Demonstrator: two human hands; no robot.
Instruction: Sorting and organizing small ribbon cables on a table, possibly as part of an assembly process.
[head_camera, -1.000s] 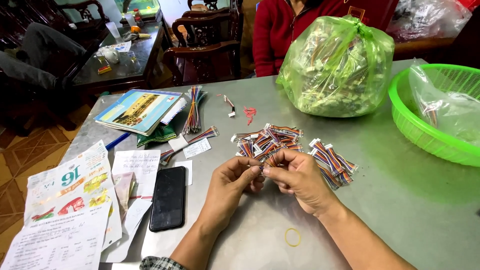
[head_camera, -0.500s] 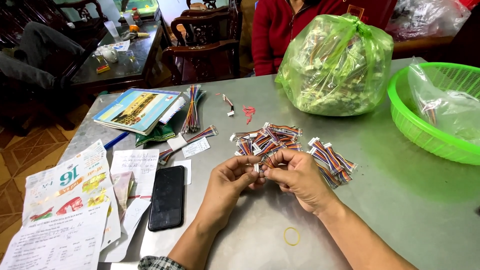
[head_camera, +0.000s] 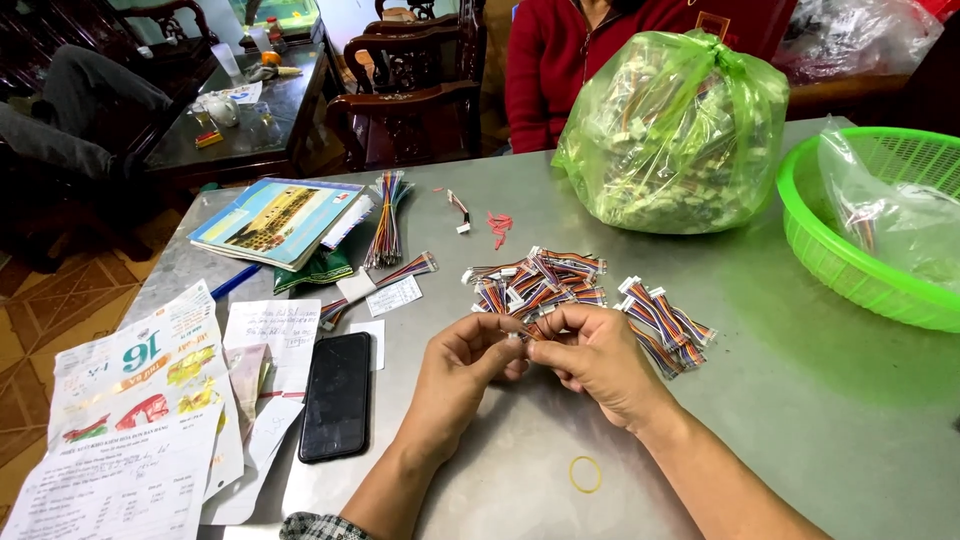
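Note:
Over a grey metal table (head_camera: 800, 400), my left hand (head_camera: 462, 372) and my right hand (head_camera: 598, 362) meet, fingertips pinched together on a small bundle of coloured wires with white connectors (head_camera: 527, 331). Just beyond the hands lies a pile of the same wire bundles (head_camera: 540, 277). More of them lie to the right of my right hand (head_camera: 668, 318). A yellow rubber band (head_camera: 585, 474) lies on the table below my right wrist.
A tied green plastic bag full of wires (head_camera: 675, 140) stands at the back, a green basket (head_camera: 850, 250) at the right. A black phone (head_camera: 336, 394), papers (head_camera: 140, 400), a book (head_camera: 275, 220) and longer wire bundles (head_camera: 385, 220) lie at the left. A person in red (head_camera: 600, 50) sits opposite.
Both hands stay in place, with the fingers shifting slightly on the small wire bundle. Nothing else on the table has moved.

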